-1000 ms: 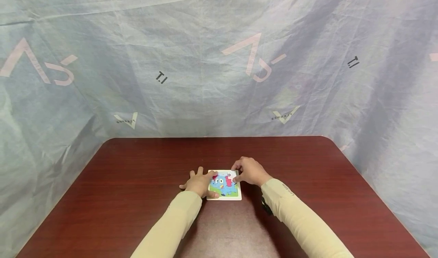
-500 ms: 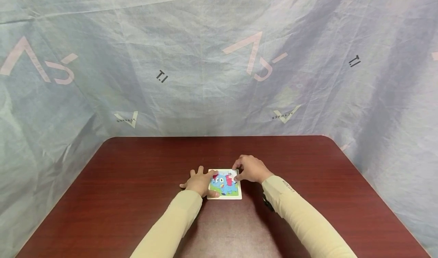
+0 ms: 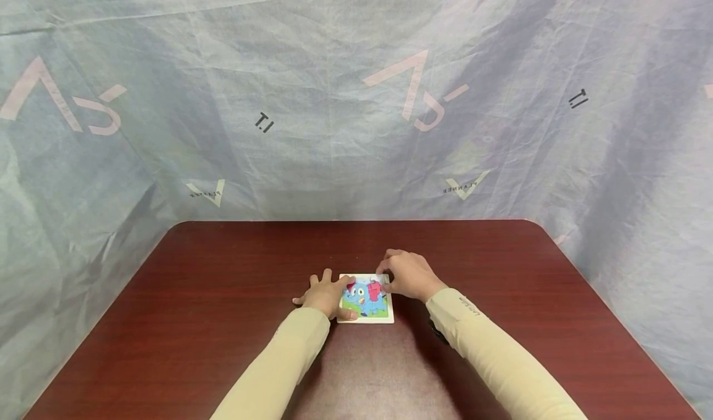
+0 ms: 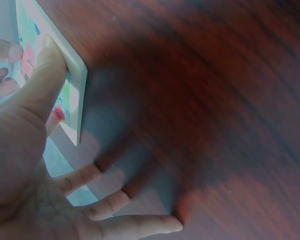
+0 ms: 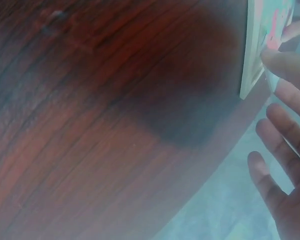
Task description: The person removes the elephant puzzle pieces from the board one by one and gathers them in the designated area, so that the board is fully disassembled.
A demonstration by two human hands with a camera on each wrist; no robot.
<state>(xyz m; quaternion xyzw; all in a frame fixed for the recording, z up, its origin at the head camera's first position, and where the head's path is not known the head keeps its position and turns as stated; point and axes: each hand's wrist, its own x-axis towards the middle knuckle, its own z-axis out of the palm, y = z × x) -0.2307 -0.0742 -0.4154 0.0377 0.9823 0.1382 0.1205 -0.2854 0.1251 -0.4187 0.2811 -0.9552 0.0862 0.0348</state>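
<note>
A small square jigsaw puzzle (image 3: 364, 307) in a pale frame lies flat on the table, showing a blue creature with red parts on a green ground. My left hand (image 3: 323, 297) rests at its left side with fingers spread; the thumb and forefinger lie over the frame. In the left wrist view the other fingers (image 4: 110, 204) touch the tabletop. At the puzzle's upper right corner my right hand (image 3: 409, 274) pinches a puzzle piece (image 3: 379, 280) between thumb and forefinger, partly covering it. The right wrist view shows the remaining fingers (image 5: 282, 145) held off the table.
The dark red wooden table (image 3: 250, 253) extends around the puzzle on every side. A grey printed cloth (image 3: 334, 160) hangs behind the table and along both sides.
The white patch at the puzzle's upper right corner now shows red and pale blue, as the piece under my right fingers settles there. My left hand has stayed in place.
</note>
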